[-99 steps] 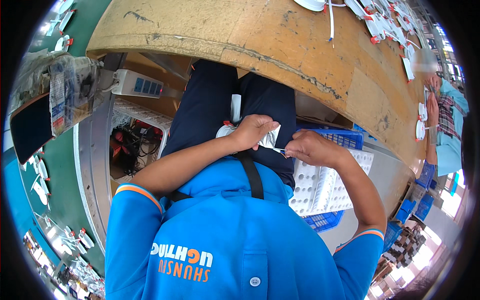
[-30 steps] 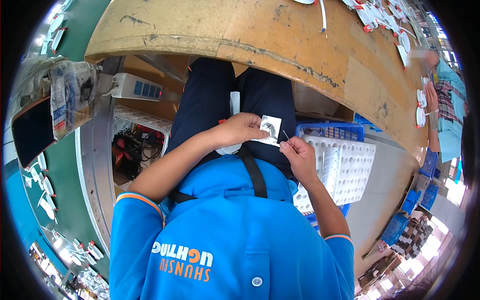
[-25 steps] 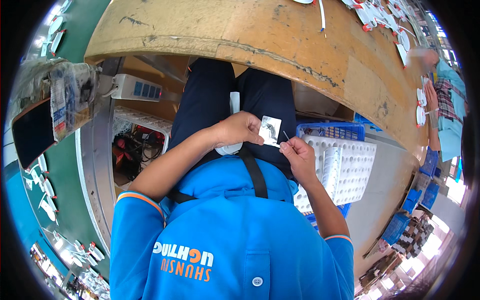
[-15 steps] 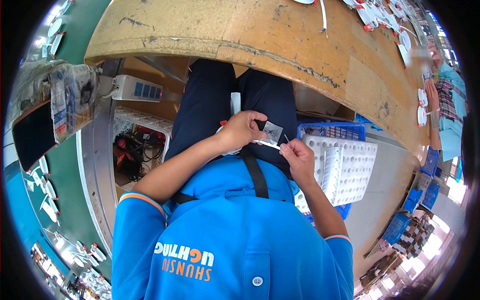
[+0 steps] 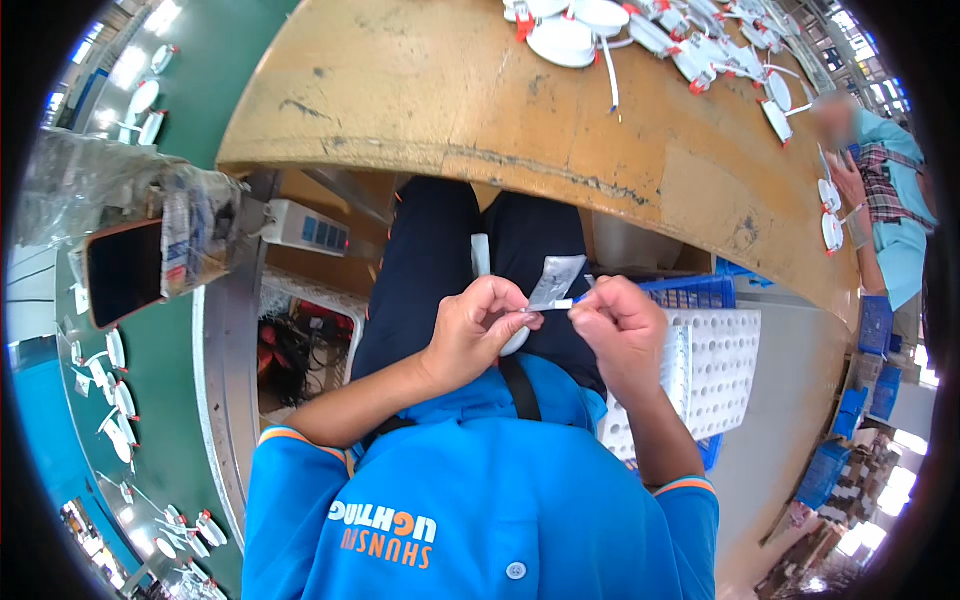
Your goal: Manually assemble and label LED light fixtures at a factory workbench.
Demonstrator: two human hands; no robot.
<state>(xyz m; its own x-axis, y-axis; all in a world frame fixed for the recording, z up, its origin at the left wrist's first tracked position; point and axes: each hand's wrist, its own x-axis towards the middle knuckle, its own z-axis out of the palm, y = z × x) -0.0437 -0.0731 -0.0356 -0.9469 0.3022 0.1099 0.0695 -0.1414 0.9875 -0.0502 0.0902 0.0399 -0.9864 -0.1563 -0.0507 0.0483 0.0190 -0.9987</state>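
"Where's the white cord (image 5: 560,305)?"
"Near, above the lap (image 5: 425,280), between both hands. Probably light and bendy; best held by its ends."
"And the pose?"
"Fingers curled, facing: left hand (image 5: 468,335) pinches its left part, right hand (image 5: 632,335) its right end. Just beyond, a silvery packet (image 5: 556,278) tilts up, likely thin."

Short-sleeved blue cloth shirt (image 5: 610,500) — cuffs (image 5: 686,485) banded orange. Long navy cloth trousers (image 5: 425,270). Flat silvery packet (image 5: 558,277), dark-marked. Broad tan tabletop (image 5: 400,90), streaked dark. Round white lamps (image 5: 560,43), red clips (image 5: 524,26). Over there, a co-worker's cloth apron (image 5: 882,190) — dark red plaid, pale lines.
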